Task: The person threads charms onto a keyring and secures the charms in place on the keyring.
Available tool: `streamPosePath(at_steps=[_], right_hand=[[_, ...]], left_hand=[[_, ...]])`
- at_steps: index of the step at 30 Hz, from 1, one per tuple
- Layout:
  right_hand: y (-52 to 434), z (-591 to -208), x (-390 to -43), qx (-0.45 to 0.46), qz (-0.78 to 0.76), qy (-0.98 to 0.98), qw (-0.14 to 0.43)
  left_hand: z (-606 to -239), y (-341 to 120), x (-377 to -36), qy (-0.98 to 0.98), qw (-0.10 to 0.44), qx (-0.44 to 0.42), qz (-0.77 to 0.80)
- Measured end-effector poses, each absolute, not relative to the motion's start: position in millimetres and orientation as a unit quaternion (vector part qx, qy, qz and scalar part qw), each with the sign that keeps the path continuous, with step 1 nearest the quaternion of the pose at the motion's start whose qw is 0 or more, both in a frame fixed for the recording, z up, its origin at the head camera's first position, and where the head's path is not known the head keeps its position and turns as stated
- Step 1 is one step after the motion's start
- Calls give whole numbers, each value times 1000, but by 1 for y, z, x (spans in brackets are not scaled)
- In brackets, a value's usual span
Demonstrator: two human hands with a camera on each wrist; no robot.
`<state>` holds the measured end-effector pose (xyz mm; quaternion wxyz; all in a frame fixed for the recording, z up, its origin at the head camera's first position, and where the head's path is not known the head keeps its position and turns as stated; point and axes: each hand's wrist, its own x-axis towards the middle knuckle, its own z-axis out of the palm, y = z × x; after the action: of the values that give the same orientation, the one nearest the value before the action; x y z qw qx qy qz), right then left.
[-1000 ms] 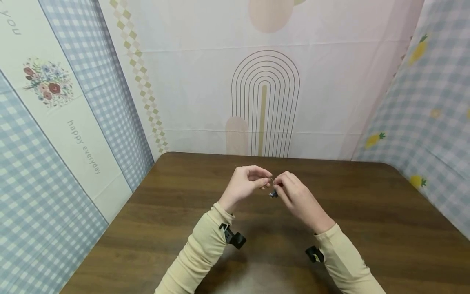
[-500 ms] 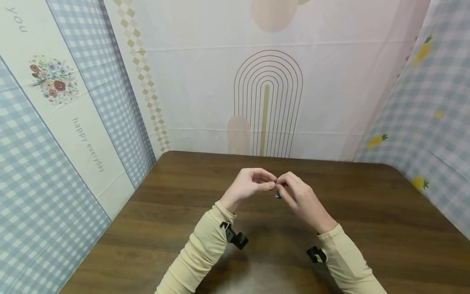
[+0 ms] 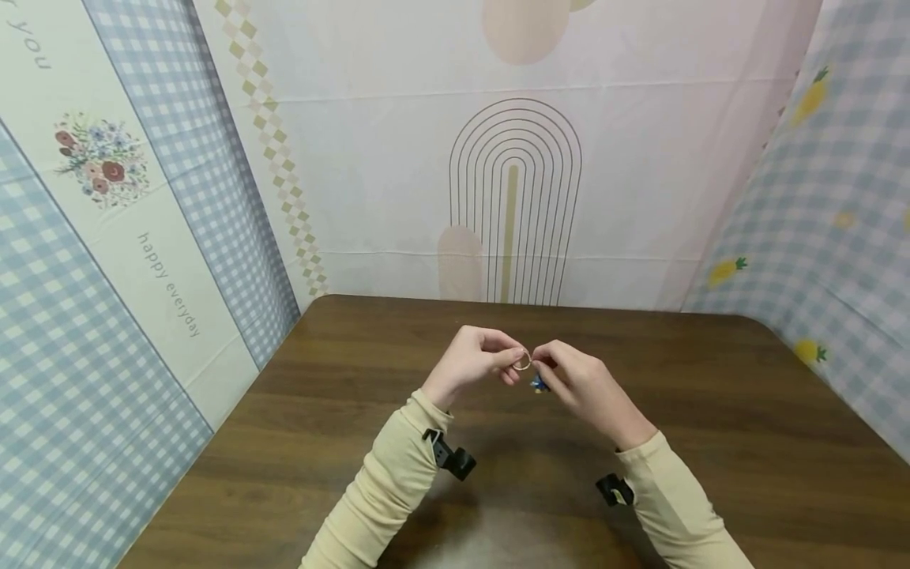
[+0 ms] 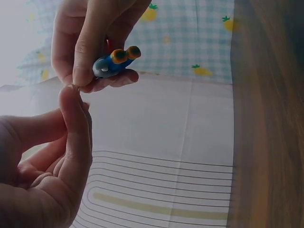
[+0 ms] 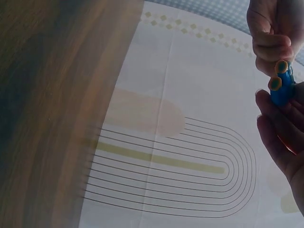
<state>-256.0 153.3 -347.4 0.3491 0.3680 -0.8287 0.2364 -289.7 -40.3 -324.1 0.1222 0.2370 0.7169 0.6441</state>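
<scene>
The left hand (image 3: 478, 365) pinches a metal ring (image 3: 522, 364); the right hand (image 3: 579, 385) grips a blue charm (image 4: 114, 62). The wall cloth (image 3: 135, 237) reads "happy everyday".

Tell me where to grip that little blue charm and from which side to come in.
Pinch the blue charm across its plain blue body, coming from the rounded end away from the two orange knobs, much as the right hand does now. The body looks smooth and narrow enough for two fingertips; the knobs stick out and would likely slip. The left hand pinches the metal ring.
</scene>
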Motion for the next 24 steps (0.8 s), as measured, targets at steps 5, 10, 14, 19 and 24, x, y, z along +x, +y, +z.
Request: streamPosePath(at_steps=[5, 10, 14, 19, 24], right_hand=[[154, -346, -255, 360, 226, -832, 357], [156, -346, -255, 344, 225, -832, 372], [156, -347, -256, 352, 216, -825, 387], [156, -348, -257, 370, 187, -817, 402], [156, -347, -256, 374, 182, -814, 405]], left_hand=[[-323, -41, -289, 725, 142, 253, 625], [-324, -41, -290, 712, 145, 259, 636], [-325, -41, -289, 708, 129, 230, 655], [-324, -40, -286, 727, 100, 223, 642], [-324, -39, -285, 737, 98, 249, 621]])
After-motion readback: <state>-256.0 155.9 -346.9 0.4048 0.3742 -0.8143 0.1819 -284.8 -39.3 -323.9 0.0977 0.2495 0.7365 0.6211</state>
